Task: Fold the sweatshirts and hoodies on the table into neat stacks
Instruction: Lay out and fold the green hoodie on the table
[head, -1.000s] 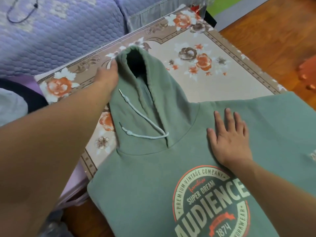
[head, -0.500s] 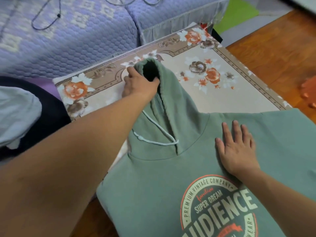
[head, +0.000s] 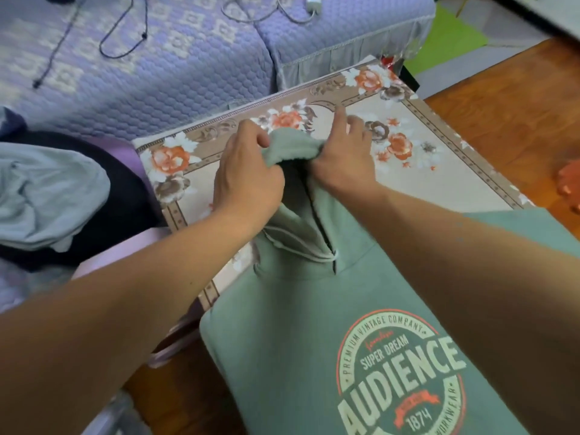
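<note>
Here, a sage-green hoodie (head: 301, 334) of soft, matte fleece, spread chest-up across a table (head: 445, 171) under a beige cloth printed with orange and brown roses inside a scrolled border. At the far end, the hood (head: 292, 146), bunched into a rounded fold, its dark opening gaping between two hands. Left hand (head: 248, 174) clenched round the hood's left edge, fingers curled over the cloth; right hand (head: 345, 158) pinching the right edge, forefinger sticking up. Below them, a white braided drawstring (head: 301, 246) looping across the neck seam. On the chest, a round, distressed print in cream and orange: "PREMIUM VINTAGE COMPANY" along the rim, "SUPER DREAM", then "AUDIENCE" in large block letters, "1874" beneath an orange ribbon, and part of a word ending in "WORKWEAR"; a small orange script above "SUPER DREAM" too small to read. Behind the table, a sofa (head: 131, 76) in lilac quilted fabric with a honeycomb stitch and white squares, thin dark cables lying on it. To the left, a crumpled pale grey garment (head: 47, 196) on dark cloth. Underneath, reddish wooden floorboards (head: 518, 98).
</note>
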